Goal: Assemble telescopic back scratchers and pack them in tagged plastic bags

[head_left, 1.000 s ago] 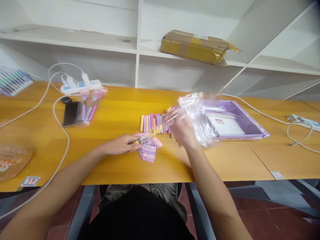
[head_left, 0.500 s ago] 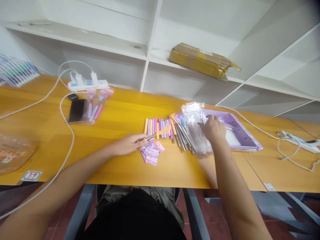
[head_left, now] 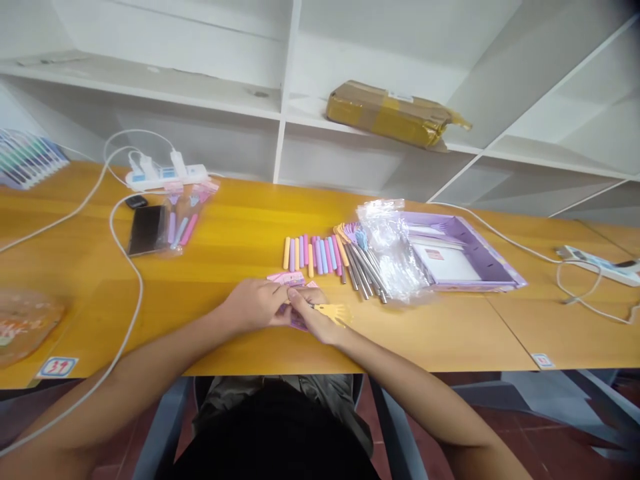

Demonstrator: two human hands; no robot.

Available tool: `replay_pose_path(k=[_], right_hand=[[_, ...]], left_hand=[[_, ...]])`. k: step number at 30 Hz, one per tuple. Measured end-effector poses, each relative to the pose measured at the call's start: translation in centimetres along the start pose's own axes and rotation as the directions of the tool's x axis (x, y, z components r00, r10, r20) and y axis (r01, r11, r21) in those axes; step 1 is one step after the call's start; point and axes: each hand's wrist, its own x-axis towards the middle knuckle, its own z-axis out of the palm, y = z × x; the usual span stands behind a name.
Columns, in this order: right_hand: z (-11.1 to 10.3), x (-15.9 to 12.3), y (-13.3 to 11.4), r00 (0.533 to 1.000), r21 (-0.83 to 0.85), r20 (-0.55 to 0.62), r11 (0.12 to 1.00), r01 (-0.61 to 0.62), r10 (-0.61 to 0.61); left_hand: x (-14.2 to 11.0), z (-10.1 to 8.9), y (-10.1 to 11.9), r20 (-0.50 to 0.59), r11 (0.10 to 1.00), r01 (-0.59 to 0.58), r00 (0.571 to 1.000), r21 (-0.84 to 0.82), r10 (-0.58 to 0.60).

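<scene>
I have the left hand [head_left: 257, 304] and the right hand [head_left: 311, 316] touching, fingers pinching a yellow scratcher [head_left: 334, 311], its splayed head pointing to 3 o'clock. Beneath them, pink cards [head_left: 286, 278] lie partly hidden on the tabletop [head_left: 245, 227]. From there I see coloured tubes [head_left: 311, 255] at 1 o'clock, metal-shafted scratchers [head_left: 363, 270] at 2, clear bags [head_left: 395, 250] just beyond, and a purple tray [head_left: 483, 250] farther out, between 2 and 3.

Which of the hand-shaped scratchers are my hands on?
The yellow-headed scratcher, held between your left hand and right hand. The bunched scratchers lie beside clear bags; bagged scratchers lie near the phone.
</scene>
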Motion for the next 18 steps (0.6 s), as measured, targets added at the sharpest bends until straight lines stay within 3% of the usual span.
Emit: replay_pose_path(k=[5,8,10,13,16,18], right_hand=[[0.6,-1.6,-0.5,0.994,0.027,-0.107,0.999,-0.033,0.036],[-1.1,-4.1,-1.4,0.966,-0.002,-0.257,0.999,-0.034,0.032],[-3.7,-6.5,-2.3,0.936,-0.029,-0.352,0.999,-0.026,0.014],[-9.4,-9.9,-4.7,0.899,-0.183,-0.421,0.982,0.044,-0.119],[-14.6,-11.2,-7.2,0.842,-0.325,-0.504,0.945,0.021,-0.193],[-16.9,-10.4,-8.0,0.806,-0.368,-0.562,0.929,-0.042,-0.187]], left_hand=[[-0.1,0.1,-1.3,0.183,0.998,-0.002,0.983,0.064,-0.01],[-0.1,-1.3,-4.4,0.206,0.974,0.227,0.953,0.002,-0.222],[-0.1,-2.6,-7.1,0.135,0.894,0.448,0.885,0.018,-0.446],[0.2,-3.4,-9.6,0.04,0.816,0.576,0.815,0.057,-0.578],[0.8,-2.5,-9.0,0.044,0.738,0.675,0.738,-0.008,-0.674],[1.1,-1.7,-7.9,0.109,0.715,0.691,0.722,-0.101,-0.683]])
